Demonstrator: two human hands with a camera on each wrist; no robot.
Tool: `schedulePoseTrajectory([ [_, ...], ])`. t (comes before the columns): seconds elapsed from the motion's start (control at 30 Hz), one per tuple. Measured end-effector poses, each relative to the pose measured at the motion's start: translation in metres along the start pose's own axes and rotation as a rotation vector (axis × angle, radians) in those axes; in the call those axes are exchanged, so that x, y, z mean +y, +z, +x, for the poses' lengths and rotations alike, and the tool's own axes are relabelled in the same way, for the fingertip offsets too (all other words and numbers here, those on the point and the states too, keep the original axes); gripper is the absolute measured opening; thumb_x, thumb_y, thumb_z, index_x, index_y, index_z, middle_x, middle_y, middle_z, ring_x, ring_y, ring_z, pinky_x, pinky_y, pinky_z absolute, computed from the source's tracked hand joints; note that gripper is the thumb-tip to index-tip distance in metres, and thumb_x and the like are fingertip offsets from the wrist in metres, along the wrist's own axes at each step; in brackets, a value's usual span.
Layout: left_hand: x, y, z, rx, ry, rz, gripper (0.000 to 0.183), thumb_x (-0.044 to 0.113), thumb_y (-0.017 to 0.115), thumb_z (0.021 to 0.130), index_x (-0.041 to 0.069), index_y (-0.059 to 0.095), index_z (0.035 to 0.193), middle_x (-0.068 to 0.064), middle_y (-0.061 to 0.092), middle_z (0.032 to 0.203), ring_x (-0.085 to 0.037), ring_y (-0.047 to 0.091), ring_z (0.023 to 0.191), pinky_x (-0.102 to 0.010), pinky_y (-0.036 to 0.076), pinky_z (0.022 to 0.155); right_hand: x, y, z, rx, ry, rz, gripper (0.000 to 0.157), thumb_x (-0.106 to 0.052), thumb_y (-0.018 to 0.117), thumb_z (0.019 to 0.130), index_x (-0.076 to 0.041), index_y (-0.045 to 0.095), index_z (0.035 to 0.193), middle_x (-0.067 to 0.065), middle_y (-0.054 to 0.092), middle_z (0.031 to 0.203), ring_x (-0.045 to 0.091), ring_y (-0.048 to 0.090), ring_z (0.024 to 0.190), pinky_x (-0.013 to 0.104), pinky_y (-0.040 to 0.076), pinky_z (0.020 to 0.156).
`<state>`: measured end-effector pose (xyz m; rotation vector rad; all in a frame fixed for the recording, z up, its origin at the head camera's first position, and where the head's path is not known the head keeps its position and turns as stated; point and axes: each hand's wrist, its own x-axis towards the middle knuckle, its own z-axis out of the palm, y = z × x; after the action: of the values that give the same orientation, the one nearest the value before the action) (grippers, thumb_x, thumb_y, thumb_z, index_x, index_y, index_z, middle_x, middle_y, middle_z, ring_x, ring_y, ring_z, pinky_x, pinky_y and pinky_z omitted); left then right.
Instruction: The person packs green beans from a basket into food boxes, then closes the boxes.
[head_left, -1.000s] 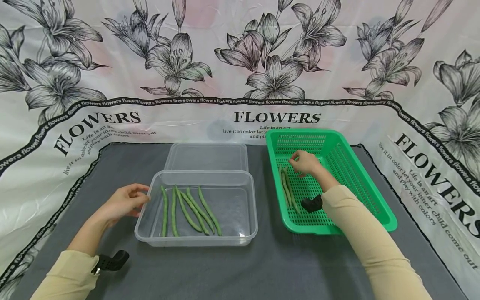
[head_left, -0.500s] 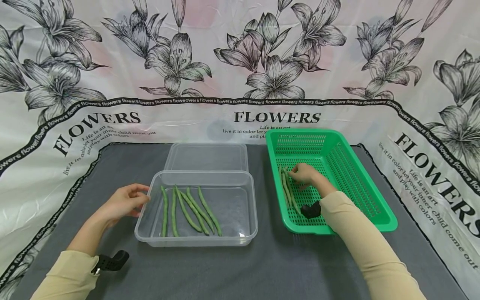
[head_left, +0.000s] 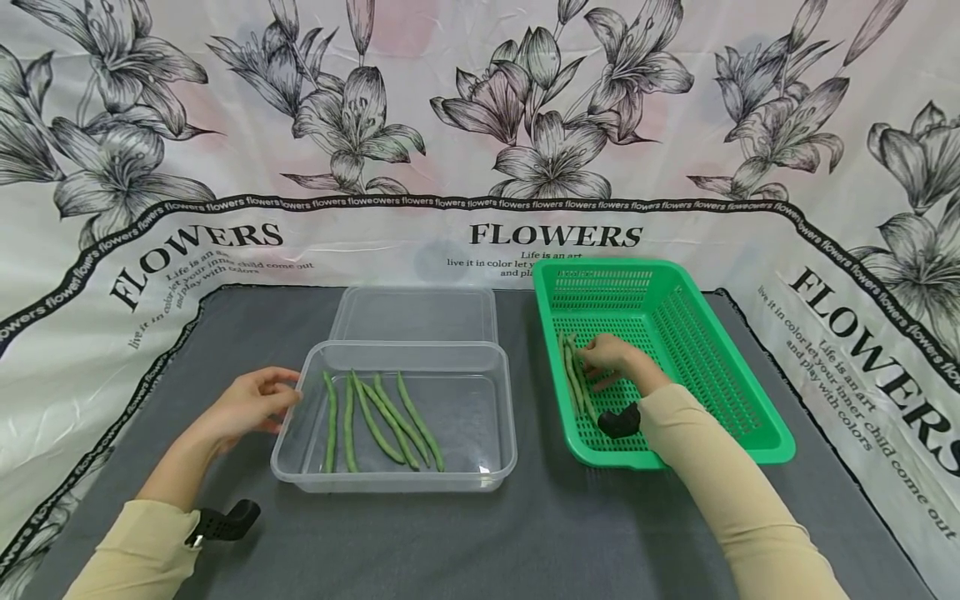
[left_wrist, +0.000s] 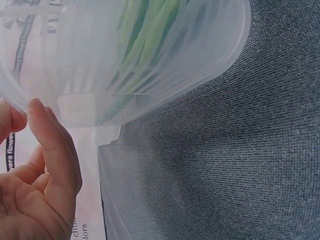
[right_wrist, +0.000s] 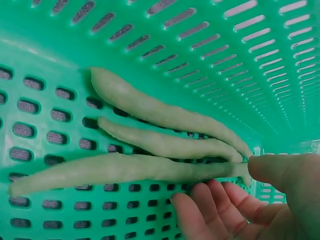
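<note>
My left hand (head_left: pixel 251 404) pinches the left rim of a clear plastic container (head_left: pixel 498 417), its thumb and index finger on either side of the rim in the left wrist view. Several green beans (head_left: pixel 411 425) lie lengthwise inside that container. In a green basket (head_left: pixel 750 417) on the right, my right hand (head_left: pixel 611 357) is down at 3 more green beans (right_wrist: pixel 165 112) near the left wall. The right wrist view shows the lowest green bean (right_wrist: pixel 115 168) between thumb and curled fingers at one end. The thumb tip hides part of the bean ends.
A clear lid (head_left: pixel 416 312) lies flat behind the container. Grey cloth (head_left: pixel 450 542) covers the table, and a flower-printed sheet (head_left: pixel 420 242) borders its back and sides. Each wrist wears a black camera mount (head_left: pixel 228 521).
My right hand has come down and slightly toward me in the basket, its fingers now at the beans. The left hand has stayed at the container's rim.
</note>
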<state>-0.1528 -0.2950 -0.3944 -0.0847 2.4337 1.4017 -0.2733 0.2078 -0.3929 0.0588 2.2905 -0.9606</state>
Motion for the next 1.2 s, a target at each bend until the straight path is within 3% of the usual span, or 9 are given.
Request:
schedulePoseTrajectory([
  [0.1, 0.000, 0.000, 0.001, -0.001, 0.006, 0.001, 0.053, 0.026, 0.055, 0.093, -0.001, 0.037, 0.134, -0.016, 0.057, 0.103, -0.019, 0.055, 0.084, -0.034, 0.053, 0.068, 0.000, 0.000, 0.000, -0.011, 0.003, 0.003, 0.034, -0.025, 0.043, 0.098, 0.005, 0.054, 0.111, 0.028, 0.048, 0.121, 0.034, 0.055, 0.105, 0.034, 0.055, 0.072],
  [0.2, 0.000, 0.000, 0.001, 0.000, 0.003, -0.003, 0.052, 0.026, 0.056, 0.092, -0.001, 0.038, 0.133, -0.015, 0.057, 0.101, -0.018, 0.056, 0.084, -0.034, 0.053, 0.068, -0.001, 0.002, 0.000, -0.011, 0.011, 0.008, 0.026, -0.023, 0.044, 0.097, -0.001, 0.055, 0.089, 0.024, 0.050, 0.115, 0.032, 0.055, 0.104, 0.034, 0.055, 0.072],
  [0.3, 0.000, 0.000, 0.001, 0.000, 0.007, -0.002, 0.053, 0.026, 0.056, 0.092, -0.001, 0.037, 0.134, -0.015, 0.057, 0.101, -0.018, 0.055, 0.083, -0.034, 0.053, 0.067, -0.003, 0.006, 0.000, 0.006, 0.015, -0.009, 0.030, -0.020, 0.043, 0.096, -0.011, 0.043, 0.068, 0.016, 0.053, 0.100, 0.030, 0.055, 0.100, 0.034, 0.055, 0.072],
  [0.43, -0.001, 0.000, 0.002, -0.002, 0.009, -0.005, 0.053, 0.026, 0.055, 0.093, -0.001, 0.037, 0.135, -0.014, 0.057, 0.101, -0.017, 0.055, 0.083, -0.034, 0.053, 0.067, -0.007, 0.009, -0.001, 0.025, 0.012, -0.039, 0.038, -0.017, 0.042, 0.096, -0.016, 0.028, 0.061, 0.005, 0.045, 0.075, 0.025, 0.055, 0.088, 0.035, 0.055, 0.069],
  [0.7, -0.003, 0.000, 0.002, -0.001, 0.007, -0.007, 0.053, 0.025, 0.054, 0.093, -0.001, 0.036, 0.135, -0.013, 0.057, 0.099, -0.016, 0.054, 0.082, -0.033, 0.053, 0.066, -0.005, 0.009, 0.005, 0.023, 0.001, -0.007, 0.026, -0.015, 0.041, 0.098, -0.011, 0.035, 0.073, 0.008, 0.046, 0.083, 0.020, 0.050, 0.075, 0.036, 0.055, 0.069],
  [0.83, -0.003, 0.000, 0.002, 0.000, 0.008, -0.004, 0.052, 0.026, 0.055, 0.093, -0.001, 0.037, 0.134, -0.013, 0.057, 0.098, -0.017, 0.054, 0.082, -0.033, 0.053, 0.066, -0.004, 0.006, 0.006, 0.016, -0.026, 0.000, 0.023, -0.014, 0.037, 0.099, -0.010, 0.036, 0.076, 0.006, 0.042, 0.077, 0.019, 0.047, 0.071, 0.037, 0.054, 0.070],
  [0.93, -0.002, 0.000, 0.002, -0.001, 0.008, -0.001, 0.052, 0.026, 0.055, 0.093, -0.001, 0.037, 0.134, -0.013, 0.057, 0.097, -0.017, 0.055, 0.082, -0.033, 0.053, 0.067, -0.005, 0.001, 0.003, 0.014, -0.049, -0.005, 0.020, -0.014, 0.035, 0.099, -0.008, 0.038, 0.081, 0.007, 0.041, 0.080, 0.020, 0.048, 0.077, 0.038, 0.054, 0.073],
  [1.07, -0.002, 0.000, 0.002, -0.003, 0.008, -0.002, 0.053, 0.026, 0.055, 0.093, -0.002, 0.037, 0.134, -0.012, 0.057, 0.097, -0.017, 0.055, 0.082, -0.034, 0.053, 0.066, -0.008, -0.007, -0.002, 0.013, -0.058, 0.006, 0.016, -0.014, 0.034, 0.099, -0.001, 0.043, 0.095, 0.015, 0.043, 0.099, 0.029, 0.051, 0.096, 0.040, 0.053, 0.077],
  [1.2, -0.003, -0.001, 0.002, -0.004, 0.007, -0.006, 0.054, 0.027, 0.055, 0.093, -0.001, 0.036, 0.135, -0.012, 0.057, 0.097, -0.017, 0.054, 0.082, -0.034, 0.053, 0.066, -0.012, -0.015, -0.005, 0.028, -0.059, 0.025, 0.031, -0.015, 0.032, 0.099, 0.008, 0.042, 0.119, 0.026, 0.038, 0.122, 0.039, 0.046, 0.111, 0.041, 0.052, 0.082],
])
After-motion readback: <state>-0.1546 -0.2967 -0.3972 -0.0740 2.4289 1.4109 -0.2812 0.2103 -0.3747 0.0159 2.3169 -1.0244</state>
